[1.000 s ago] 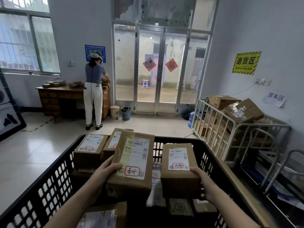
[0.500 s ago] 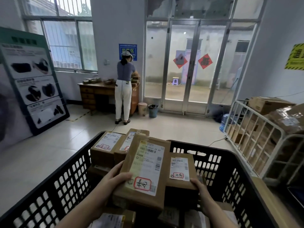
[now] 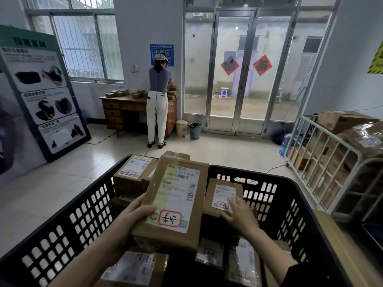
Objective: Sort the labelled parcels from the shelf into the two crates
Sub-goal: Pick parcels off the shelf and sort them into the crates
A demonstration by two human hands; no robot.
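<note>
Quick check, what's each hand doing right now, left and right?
Left hand: grips the big parcel.
Right hand: open, fingers flat on the small parcel.

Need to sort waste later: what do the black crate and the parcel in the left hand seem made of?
Crate: probably moulded plastic, black with a faint sheen; its walls are uniform slotted grids.
Parcel, gripped by the left hand: likely cardboard, brown and matt, with folded edges; a white printed paper label is stuck on top.

Black perforated plastic crate (image 3: 259, 172) filling the lower frame, labelled brown cardboard parcels (image 3: 132, 172) stacked inside, pale tiled floor (image 3: 51, 183) beyond
</note>
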